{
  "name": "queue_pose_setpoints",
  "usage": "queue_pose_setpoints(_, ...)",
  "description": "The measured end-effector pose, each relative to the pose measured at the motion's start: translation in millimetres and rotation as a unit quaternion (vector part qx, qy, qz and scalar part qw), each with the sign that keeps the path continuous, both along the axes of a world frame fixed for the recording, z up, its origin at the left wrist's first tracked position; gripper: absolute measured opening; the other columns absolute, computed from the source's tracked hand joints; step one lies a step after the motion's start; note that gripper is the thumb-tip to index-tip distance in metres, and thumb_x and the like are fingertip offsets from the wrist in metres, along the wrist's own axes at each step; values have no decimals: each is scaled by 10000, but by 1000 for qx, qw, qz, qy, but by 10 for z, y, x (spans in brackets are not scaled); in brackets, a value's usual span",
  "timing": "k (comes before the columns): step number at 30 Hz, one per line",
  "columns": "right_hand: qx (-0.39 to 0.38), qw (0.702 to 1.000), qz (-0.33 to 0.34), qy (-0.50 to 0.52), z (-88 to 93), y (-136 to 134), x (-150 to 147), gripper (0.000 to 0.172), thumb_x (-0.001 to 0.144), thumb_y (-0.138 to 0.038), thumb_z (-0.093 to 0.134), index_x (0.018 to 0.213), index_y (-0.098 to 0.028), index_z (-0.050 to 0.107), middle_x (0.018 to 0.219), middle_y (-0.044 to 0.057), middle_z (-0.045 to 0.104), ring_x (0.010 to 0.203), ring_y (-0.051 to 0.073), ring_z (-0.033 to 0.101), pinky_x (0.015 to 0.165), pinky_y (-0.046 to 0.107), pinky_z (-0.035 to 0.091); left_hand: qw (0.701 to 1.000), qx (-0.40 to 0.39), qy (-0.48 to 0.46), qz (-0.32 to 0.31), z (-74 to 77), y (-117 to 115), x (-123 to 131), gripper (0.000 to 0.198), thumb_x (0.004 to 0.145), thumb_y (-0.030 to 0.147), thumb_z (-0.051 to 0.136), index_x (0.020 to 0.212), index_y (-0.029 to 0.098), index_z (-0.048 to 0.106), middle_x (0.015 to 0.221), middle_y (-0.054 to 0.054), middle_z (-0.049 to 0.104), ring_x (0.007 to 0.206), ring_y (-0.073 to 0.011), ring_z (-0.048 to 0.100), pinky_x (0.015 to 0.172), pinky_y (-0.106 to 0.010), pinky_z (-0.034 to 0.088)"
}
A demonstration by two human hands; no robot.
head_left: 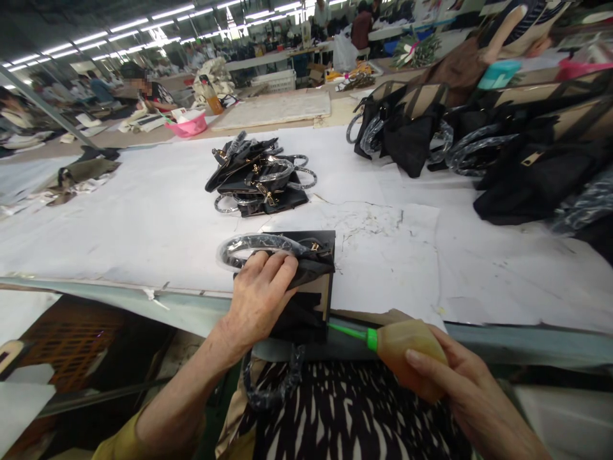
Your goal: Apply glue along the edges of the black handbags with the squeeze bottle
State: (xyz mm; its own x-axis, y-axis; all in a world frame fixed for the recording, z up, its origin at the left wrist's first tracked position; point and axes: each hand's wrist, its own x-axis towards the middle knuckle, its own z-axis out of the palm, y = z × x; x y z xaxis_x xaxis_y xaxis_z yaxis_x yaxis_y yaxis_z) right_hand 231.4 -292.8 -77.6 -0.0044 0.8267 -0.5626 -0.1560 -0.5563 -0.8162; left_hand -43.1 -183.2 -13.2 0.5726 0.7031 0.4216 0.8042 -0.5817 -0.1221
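Observation:
A black handbag [306,306] lies at the table's front edge, part of it hanging over. Its round handle [249,243] is wrapped in clear plastic, and a second wrapped handle [272,390] dangles below the edge. With bent fingers, my left hand [263,294] grips a fold of the bag's black upper part; its thumb is mostly hidden. My right hand [460,370] is wrapped round a squeeze bottle [407,351] of yellowish-brown liquid. The bottle's thin green nozzle [349,330] points left, its tip at the bag's right edge.
A pile of black bags [263,176] with wrapped handles sits behind the handbag on the white-covered table [393,255]. More black and tan bags [531,153] stand along the right. Farther back are a pink basin [186,124], another glue-coloured bottle [211,96] and several people at tables.

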Motion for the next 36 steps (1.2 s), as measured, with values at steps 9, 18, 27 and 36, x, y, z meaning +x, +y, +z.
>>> queue_pose_setpoints(9, 1, 998, -28, 53, 85, -21, -111, 349, 713, -399, 691, 1010, -218, 654, 784, 17, 665, 704, 209, 578, 576, 271, 458, 1000, 6, 2, 0, 17, -10, 13, 253, 794, 210, 581, 1029, 132, 529, 970, -106, 636, 820, -246, 509, 714, -362, 468)
queue_pose_setpoints(18, 62, 993, 68, -73, 208, -16, -84, 264, 728, -387, 650, 933, -222, 671, 821, 14, 690, 766, 231, 625, 649, 254, 492, 1000, 0, 0, 8, 19, 36, 21, 284, 805, 223, 569, 1069, 131, 523, 1021, -127, 628, 845, -251, 504, 735, -374, 472)
queue_pose_setpoints(27, 315, 873, 149, -342, 201, 96, -75, 358, 822, -289, 592, 1178, -275, 556, 1164, 16, 629, 1032, 218, 594, 892, 267, 462, 999, -24, -27, 2, 80, 82, 20, 289, 799, 203, 578, 1073, 138, 516, 1038, -112, 625, 864, -239, 509, 749, -358, 474)
queue_pose_setpoints(36, 455, 760, 103, -452, 405, 505, -43, 463, 875, -163, 439, 1317, -301, 420, 1301, 40, 522, 1151, 271, 506, 997, 440, 390, 991, -86, -92, 40, 237, 284, -37, 225, 801, 252, 589, 1001, 169, 529, 878, -69, 618, 806, -212, 541, 672, -308, 464)
